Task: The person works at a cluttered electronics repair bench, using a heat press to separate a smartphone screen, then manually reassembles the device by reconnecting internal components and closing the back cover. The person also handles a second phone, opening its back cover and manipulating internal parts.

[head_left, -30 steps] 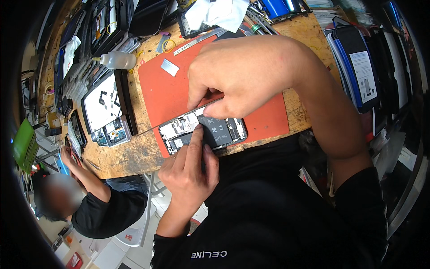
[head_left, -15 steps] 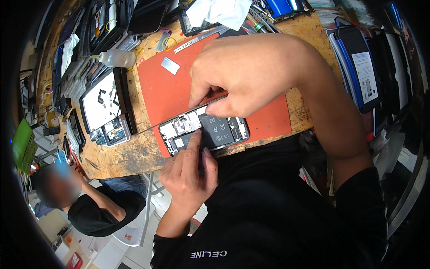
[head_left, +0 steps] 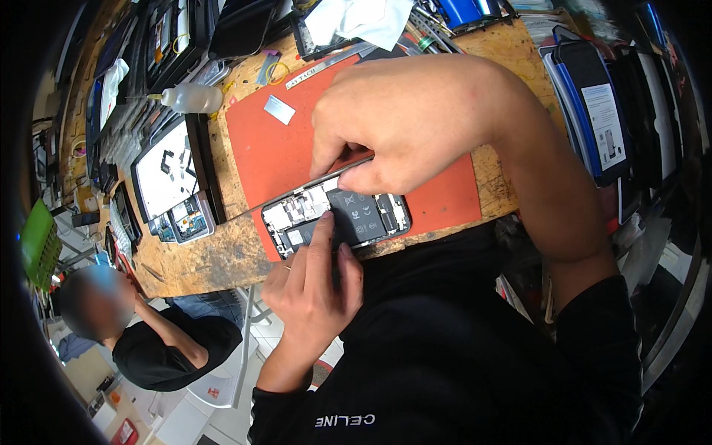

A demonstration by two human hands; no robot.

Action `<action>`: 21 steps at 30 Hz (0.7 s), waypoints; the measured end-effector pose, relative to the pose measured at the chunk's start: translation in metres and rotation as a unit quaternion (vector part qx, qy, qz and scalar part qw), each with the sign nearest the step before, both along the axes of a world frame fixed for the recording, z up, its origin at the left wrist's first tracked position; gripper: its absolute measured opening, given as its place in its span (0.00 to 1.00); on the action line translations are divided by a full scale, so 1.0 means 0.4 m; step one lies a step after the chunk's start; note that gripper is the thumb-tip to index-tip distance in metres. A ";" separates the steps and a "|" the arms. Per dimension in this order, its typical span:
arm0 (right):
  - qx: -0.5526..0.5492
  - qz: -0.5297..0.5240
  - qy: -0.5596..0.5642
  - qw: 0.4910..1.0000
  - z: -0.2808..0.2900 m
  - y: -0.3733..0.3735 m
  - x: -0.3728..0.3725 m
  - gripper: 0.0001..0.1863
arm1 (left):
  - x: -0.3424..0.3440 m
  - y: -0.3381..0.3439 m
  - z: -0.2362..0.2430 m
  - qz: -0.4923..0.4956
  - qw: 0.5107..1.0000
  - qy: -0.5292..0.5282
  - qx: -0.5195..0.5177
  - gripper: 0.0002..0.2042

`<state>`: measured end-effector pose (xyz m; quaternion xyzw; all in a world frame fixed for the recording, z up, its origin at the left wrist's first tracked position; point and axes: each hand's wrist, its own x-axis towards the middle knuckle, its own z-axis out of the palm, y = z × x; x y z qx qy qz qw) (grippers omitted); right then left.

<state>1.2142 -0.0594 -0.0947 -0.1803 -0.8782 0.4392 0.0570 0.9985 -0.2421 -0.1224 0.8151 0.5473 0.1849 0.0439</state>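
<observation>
Left hand (head_left: 313, 288), unclenched, touches the opened phone (head_left: 360, 216), seemingly steadying it; right hand (head_left: 404, 122) pinches a dark strip (head_left: 297, 190), far side.

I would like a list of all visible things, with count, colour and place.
Opened phone: one, black and pale, on the mat
Mat: one, red-orange, on the table
Table: one, brown, under the mat
Thin tool: one, dark, along phone's far edge
Squeeze bottle: one, whitish, left of the mat
Small card: one, silvery, mat's far left
Panel: one, white, left of the mat
Cloth or paper: count unclear, white, table's far side
Basket: one, green, far left
Co-worker: one, black top, lower left
Other clutter: too jumbled to count
Left hand: one, bare, touching the phone
Right hand: one, bare, pinching the thin tool
</observation>
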 end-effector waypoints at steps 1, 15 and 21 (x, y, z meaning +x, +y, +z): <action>0.001 -0.002 -0.003 1.000 0.000 0.000 0.001 0.09 | 0.000 0.001 -0.001 -0.002 1.000 0.008 0.005 0.22; -0.003 0.000 -0.035 0.999 0.008 0.000 0.001 0.09 | 0.009 0.008 0.006 -0.002 0.999 0.033 -0.007 0.22; 0.009 -0.002 0.000 1.000 -0.001 -0.001 0.000 0.11 | 0.011 0.011 0.010 -0.001 0.999 0.037 -0.009 0.21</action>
